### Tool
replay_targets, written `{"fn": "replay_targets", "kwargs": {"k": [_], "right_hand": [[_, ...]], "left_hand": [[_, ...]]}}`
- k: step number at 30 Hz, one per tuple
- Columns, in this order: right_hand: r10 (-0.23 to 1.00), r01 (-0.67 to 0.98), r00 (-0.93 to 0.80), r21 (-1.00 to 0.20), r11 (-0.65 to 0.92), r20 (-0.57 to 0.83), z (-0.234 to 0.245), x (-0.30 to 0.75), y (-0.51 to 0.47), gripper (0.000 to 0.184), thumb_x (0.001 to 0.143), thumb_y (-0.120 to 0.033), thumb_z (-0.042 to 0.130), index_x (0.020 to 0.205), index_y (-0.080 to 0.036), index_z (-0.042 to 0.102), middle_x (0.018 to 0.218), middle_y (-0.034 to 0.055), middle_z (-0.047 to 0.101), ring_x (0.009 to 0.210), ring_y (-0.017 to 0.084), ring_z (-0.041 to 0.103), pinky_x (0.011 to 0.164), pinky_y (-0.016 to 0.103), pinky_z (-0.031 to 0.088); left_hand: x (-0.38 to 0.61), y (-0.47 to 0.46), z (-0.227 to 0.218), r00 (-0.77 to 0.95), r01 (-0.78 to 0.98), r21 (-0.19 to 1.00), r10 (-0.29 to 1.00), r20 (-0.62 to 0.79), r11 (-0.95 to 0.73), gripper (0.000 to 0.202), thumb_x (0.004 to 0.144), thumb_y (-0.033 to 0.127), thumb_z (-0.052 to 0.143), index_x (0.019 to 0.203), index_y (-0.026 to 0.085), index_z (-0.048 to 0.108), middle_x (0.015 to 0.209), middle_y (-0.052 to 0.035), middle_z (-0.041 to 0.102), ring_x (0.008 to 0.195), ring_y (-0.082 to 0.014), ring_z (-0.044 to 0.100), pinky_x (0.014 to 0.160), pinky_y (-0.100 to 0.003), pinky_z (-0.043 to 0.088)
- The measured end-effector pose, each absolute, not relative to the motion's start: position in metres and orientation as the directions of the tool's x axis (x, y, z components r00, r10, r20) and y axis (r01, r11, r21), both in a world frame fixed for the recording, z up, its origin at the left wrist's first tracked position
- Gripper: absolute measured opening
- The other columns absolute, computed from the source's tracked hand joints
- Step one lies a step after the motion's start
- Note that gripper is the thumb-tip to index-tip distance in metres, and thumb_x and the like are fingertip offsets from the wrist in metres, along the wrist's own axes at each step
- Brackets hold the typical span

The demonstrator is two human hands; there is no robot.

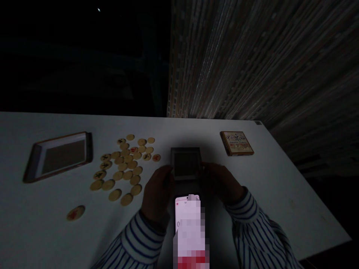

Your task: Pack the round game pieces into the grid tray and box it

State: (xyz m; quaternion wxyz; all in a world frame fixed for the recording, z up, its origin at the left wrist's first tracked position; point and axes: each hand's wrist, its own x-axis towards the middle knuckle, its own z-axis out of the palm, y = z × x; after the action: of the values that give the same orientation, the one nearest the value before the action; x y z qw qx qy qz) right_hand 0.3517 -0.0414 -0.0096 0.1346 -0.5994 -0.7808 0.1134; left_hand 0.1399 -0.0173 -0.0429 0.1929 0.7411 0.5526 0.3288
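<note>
A small, dark, shallow open box (186, 164) is between my hands, in the middle of the white table. My left hand (156, 192) grips its left side with fingers closed, and my right hand (221, 181) does the same on its right side. Shadow hides most of the fingertips. Just below the box is a lit smartphone (189, 224), partly blurred out. Many round wooden Chinese chess pieces (128, 158) lie scattered left of my left hand; several show red or black characters. One red-marked piece (75, 213) lies apart, nearer to me.
A larger open box part (58, 173) with a pale inside stands at the left of the white table (280, 194). At the right lies a flat printed box (237, 143) with Chinese characters. Behind the table hangs a ridged, curtain-like surface (213, 59). The room is dark.
</note>
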Motion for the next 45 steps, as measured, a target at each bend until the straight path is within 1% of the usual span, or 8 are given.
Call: {"fn": "replay_targets", "kwargs": {"k": [10, 19, 23, 29, 34, 38, 42, 45], "right_hand": [[0.967, 0.918, -0.241, -0.305, 0.254, 0.08, -0.012, 0.351, -0.04, 0.032, 0.084, -0.027, 0.045, 0.114, -0.015, 0.051, 0.096, 0.01, 0.064, 0.086, 0.018, 0.06, 0.072, 0.032, 0.045], [0.956, 0.904, -0.265, -0.311, 0.292, 0.127, -0.016, 0.353, -0.041, 0.031, 0.083, -0.027, 0.046, 0.111, -0.016, 0.052, 0.095, 0.0099, 0.065, 0.082, 0.018, 0.061, 0.07, 0.032, 0.045], [0.967, 0.914, -0.226, -0.316, 0.253, 0.119, -0.014, 0.352, -0.041, 0.035, 0.082, -0.03, 0.048, 0.113, -0.015, 0.051, 0.09, 0.0087, 0.066, 0.078, 0.017, 0.061, 0.068, 0.031, 0.045], [0.973, 0.93, -0.137, -0.314, 0.19, 0.184, -0.01, 0.352, -0.038, 0.04, 0.08, -0.04, 0.052, 0.111, -0.014, 0.053, 0.082, 0.0059, 0.065, 0.071, 0.016, 0.06, 0.065, 0.03, 0.043], [0.952, 0.925, -0.115, -0.319, 0.206, 0.282, -0.015, 0.349, -0.037, 0.033, 0.083, -0.04, 0.049, 0.102, -0.015, 0.057, 0.079, 0.0055, 0.064, 0.07, 0.015, 0.058, 0.065, 0.029, 0.042], [0.931, 0.905, -0.097, -0.359, 0.229, 0.352, -0.018, 0.347, -0.036, 0.031, 0.083, -0.039, 0.048, 0.099, -0.014, 0.059, 0.076, 0.0049, 0.062, 0.068, 0.014, 0.056, 0.064, 0.028, 0.041], [0.913, 0.888, -0.079, -0.387, 0.247, 0.4, -0.022, 0.344, -0.034, 0.028, 0.082, -0.036, 0.051, 0.098, -0.015, 0.06, 0.077, 0.0057, 0.062, 0.07, 0.016, 0.056, 0.062, 0.028, 0.041], [0.889, 0.894, -0.071, -0.367, 0.258, 0.453, -0.023, 0.338, -0.034, 0.022, 0.083, -0.031, 0.05, 0.096, -0.016, 0.06, 0.083, 0.007, 0.062, 0.073, 0.016, 0.056, 0.066, 0.029, 0.042]], "left_hand": [[0.14, -0.018, -0.041, 0.176, 0.686, 0.659, 0.949, 0.263, -0.31, 0.028, 0.081, 0.027, 0.042, 0.103, 0.018, 0.057, 0.1, -0.008, 0.064, 0.092, -0.0204, 0.06, 0.081, -0.035, 0.049], [0.14, -0.018, -0.041, 0.178, 0.689, 0.66, 0.952, 0.248, -0.3, 0.029, 0.081, 0.025, 0.042, 0.104, 0.018, 0.057, 0.101, -0.007, 0.064, 0.093, -0.0198, 0.06, 0.082, -0.033, 0.048], [0.14, -0.018, -0.037, 0.184, 0.691, 0.659, 0.954, 0.238, -0.298, 0.028, 0.081, 0.025, 0.043, 0.103, 0.017, 0.057, 0.099, -0.0079, 0.064, 0.092, -0.0198, 0.06, 0.081, -0.033, 0.048], [0.133, -0.014, -0.03, 0.145, 0.685, 0.658, 0.944, 0.297, -0.312, 0.029, 0.081, 0.026, 0.043, 0.103, 0.015, 0.058, 0.099, -0.0093, 0.064, 0.092, -0.0193, 0.059, 0.083, -0.033, 0.047], [0.122, -0.009, -0.026, 0.082, 0.703, 0.631, 0.919, 0.386, -0.328, 0.03, 0.081, 0.028, 0.045, 0.105, 0.016, 0.058, 0.105, -0.0089, 0.062, 0.098, -0.0195, 0.056, 0.088, -0.034, 0.044], [0.112, -0.001, -0.025, 0.107, 0.766, 0.534, 0.89, 0.443, -0.358, 0.031, 0.083, 0.029, 0.044, 0.107, 0.017, 0.058, 0.107, -0.0087, 0.06, 0.102, -0.0211, 0.053, 0.091, -0.037, 0.041], [0.106, 0.012, -0.024, 0.179, 0.868, 0.335, 0.861, 0.475, -0.366, 0.033, 0.082, 0.032, 0.045, 0.106, 0.014, 0.059, 0.111, -0.0119, 0.058, 0.104, -0.0252, 0.05, 0.091, -0.04, 0.04], [0.104, 0.021, -0.022, 0.258, 0.902, 0.212, 0.864, 0.432, -0.376, 0.033, 0.082, 0.032, 0.045, 0.105, 0.013, 0.059, 0.114, -0.0136, 0.056, 0.107, -0.0274, 0.048, 0.09, -0.042, 0.039]]}}
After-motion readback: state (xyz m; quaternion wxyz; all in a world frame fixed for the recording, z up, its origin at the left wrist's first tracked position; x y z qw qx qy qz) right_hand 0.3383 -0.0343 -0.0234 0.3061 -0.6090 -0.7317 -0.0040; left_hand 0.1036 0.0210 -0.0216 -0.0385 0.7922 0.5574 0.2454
